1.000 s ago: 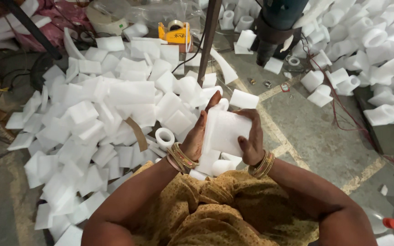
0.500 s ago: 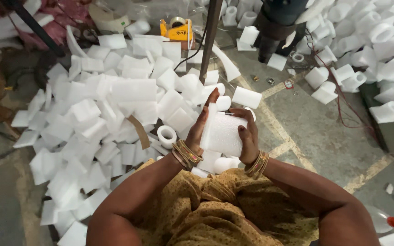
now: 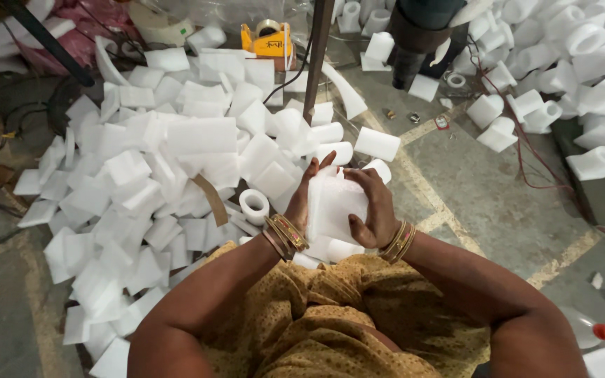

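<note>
Concrete floor littered with white foam pieces toward 10 o'clock; left hand and right hand fingers grip a foam block

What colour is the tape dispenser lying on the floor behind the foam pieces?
The tape dispenser is yellow-orange, seen in the head view.

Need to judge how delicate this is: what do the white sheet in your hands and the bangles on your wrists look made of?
The white sheet, held between left hand and right hand, looks like soft foam: matte, thick-edged, and bent round as a stiff board would not. The bangles look like metal, gold-toned with bright glints, though coated plastic cannot be ruled out.
</note>
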